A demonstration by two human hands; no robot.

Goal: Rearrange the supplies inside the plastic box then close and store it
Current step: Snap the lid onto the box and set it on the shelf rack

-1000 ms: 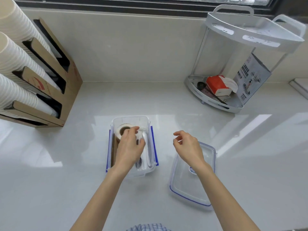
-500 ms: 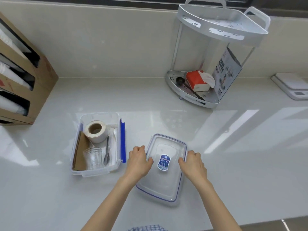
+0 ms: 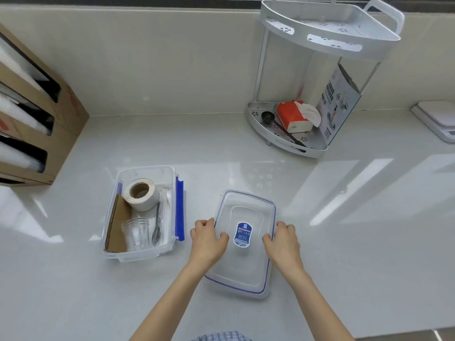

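The clear plastic box with blue latches stands open on the white counter at the left. Inside it are a roll of white tape, a folded piece of cardboard, stacked clear cups and wrapped cutlery. To its right lies the clear lid with a blue label in its middle. My left hand grips the lid's left edge. My right hand grips its right edge. The lid rests flat on the counter.
A cardboard cup dispenser with stacked white cups stands at the far left. A white two-tier corner rack holds a red tissue pack, a black scoop and a leaflet. A white scale sits at the right edge.
My left hand left the box and both hands went to the lid, taking hold of its two long edges. My view shifted right, so the box now lies left of my hands.
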